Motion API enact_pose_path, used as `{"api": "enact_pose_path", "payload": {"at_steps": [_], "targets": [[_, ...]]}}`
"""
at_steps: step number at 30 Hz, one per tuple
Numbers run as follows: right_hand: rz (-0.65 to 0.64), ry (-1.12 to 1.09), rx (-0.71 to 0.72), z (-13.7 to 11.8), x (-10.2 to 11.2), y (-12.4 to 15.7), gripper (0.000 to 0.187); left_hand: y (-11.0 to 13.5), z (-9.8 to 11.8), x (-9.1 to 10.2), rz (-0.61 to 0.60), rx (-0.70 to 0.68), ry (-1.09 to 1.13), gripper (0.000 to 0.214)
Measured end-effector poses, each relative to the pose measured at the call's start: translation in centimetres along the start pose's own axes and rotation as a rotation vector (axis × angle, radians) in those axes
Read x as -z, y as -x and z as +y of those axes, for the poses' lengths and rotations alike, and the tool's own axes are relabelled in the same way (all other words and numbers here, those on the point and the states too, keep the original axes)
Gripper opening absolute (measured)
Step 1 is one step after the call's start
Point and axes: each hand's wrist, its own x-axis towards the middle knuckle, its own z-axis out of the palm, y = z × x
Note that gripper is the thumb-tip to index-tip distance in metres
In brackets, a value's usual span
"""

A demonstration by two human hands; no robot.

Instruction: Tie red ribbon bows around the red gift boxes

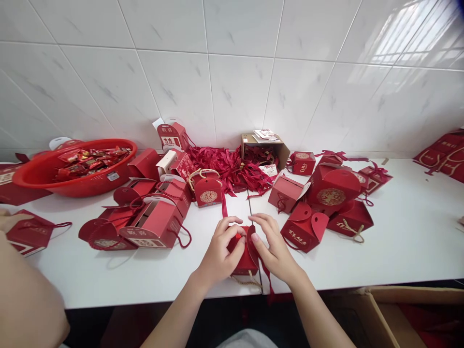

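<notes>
A small red gift box (245, 265) with a twisted rope handle stands near the table's front edge, between my hands. My left hand (222, 249) is closed on its left side, fingers and thumb curled at the top. On the right, my right hand (274, 249) grips the box's rounded flap (251, 244), thumb against it. A dark red ribbon (267, 278) hangs below my right hand over the table edge, and a ribbon end shows behind my left fingers. What lies under my left fingertips is hidden.
Red gift boxes (155, 222) stand at left, with more boxes (331, 188) at right. Loose ribbons (217, 162) lie behind, beside a cardboard box (284, 154). A red basin (72, 188) holds wrapped sweets. Another person's arm (25, 290) reaches in from the left. An open carton (384, 316) is below right.
</notes>
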Motion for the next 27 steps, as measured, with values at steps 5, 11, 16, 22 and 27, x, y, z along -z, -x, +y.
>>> {"api": "enact_pose_path", "payload": {"at_steps": [5, 11, 16, 22, 27], "targets": [[-0.068, -0.139, 0.079, -1.8, 1.3, -0.8, 0.012, 0.5, -0.1, 0.9, 0.169, -0.061, 0.069, 0.009], [0.359, -0.533, 0.145, -4.6, 4.4, 0.2, 0.020, 2.7, -1.5, 1.0, -0.089, 0.007, 0.068, 0.063], [-0.131, 0.060, 0.144, -5.1, 2.1, -0.8, 0.020, 4.2, -2.8, -1.2, 0.191, 0.206, 0.539, 0.056], [-0.394, 0.436, 0.043, -3.6, -1.8, -2.0, 0.022, 4.5, -2.7, -2.1, 0.343, 0.254, 0.699, 0.061], [-0.348, 0.391, 0.001, -3.6, -1.8, -2.2, 0.022, 4.6, -2.9, -2.1, 0.332, 0.263, 0.721, 0.060]]}}
